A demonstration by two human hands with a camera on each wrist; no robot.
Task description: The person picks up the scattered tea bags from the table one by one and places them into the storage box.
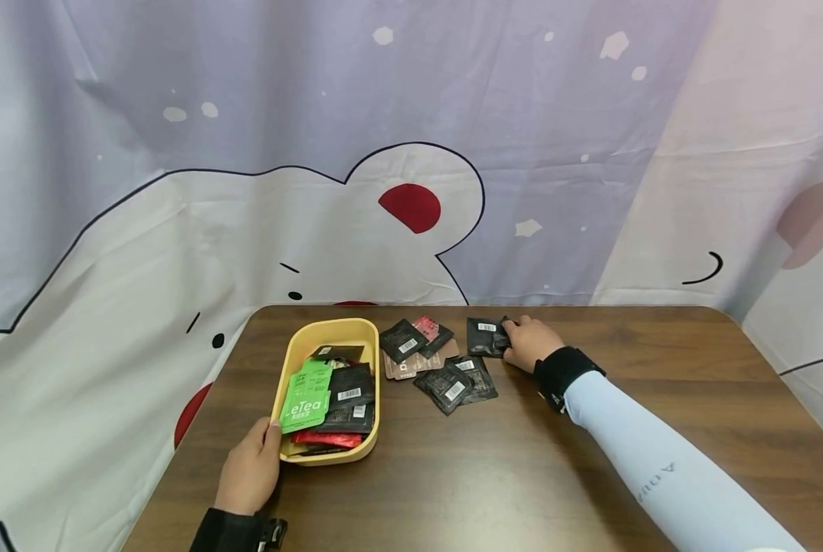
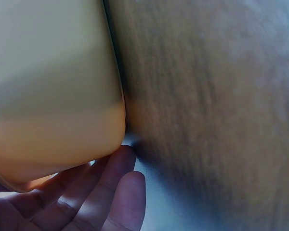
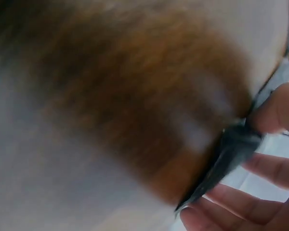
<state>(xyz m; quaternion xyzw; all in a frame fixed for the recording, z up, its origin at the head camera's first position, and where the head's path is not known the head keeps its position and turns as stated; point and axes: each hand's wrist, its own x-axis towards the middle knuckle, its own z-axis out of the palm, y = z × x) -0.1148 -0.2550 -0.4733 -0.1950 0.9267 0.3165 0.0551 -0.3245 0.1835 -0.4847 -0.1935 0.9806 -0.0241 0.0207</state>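
At the near left corner of a yellow plastic basket (image 1: 326, 460), my left hand (image 1: 248, 469) grips the rim, thumb on top. In the left wrist view its fingers lie against the outside of the basket wall (image 2: 53, 106). Inside are a green "LeTea" packet (image 1: 306, 395), several black sachets (image 1: 349, 387) and a red packet (image 1: 329, 439). Off to the right, my right hand (image 1: 532, 343) pinches a flat black sachet (image 1: 483, 336) with a white barcode label. In the right wrist view that sachet (image 3: 226, 159) is held by its edges between thumb and fingers.
Between basket and right hand lie two overlapping black sachets (image 1: 446, 387) and a small pile with a black sachet (image 1: 402, 341), a pink-red packet (image 1: 426, 327) and a brown card-like packet (image 1: 411, 366). A brown wooden table (image 1: 453, 483) carries everything; a printed curtain (image 1: 536, 153) hangs behind its far edge.
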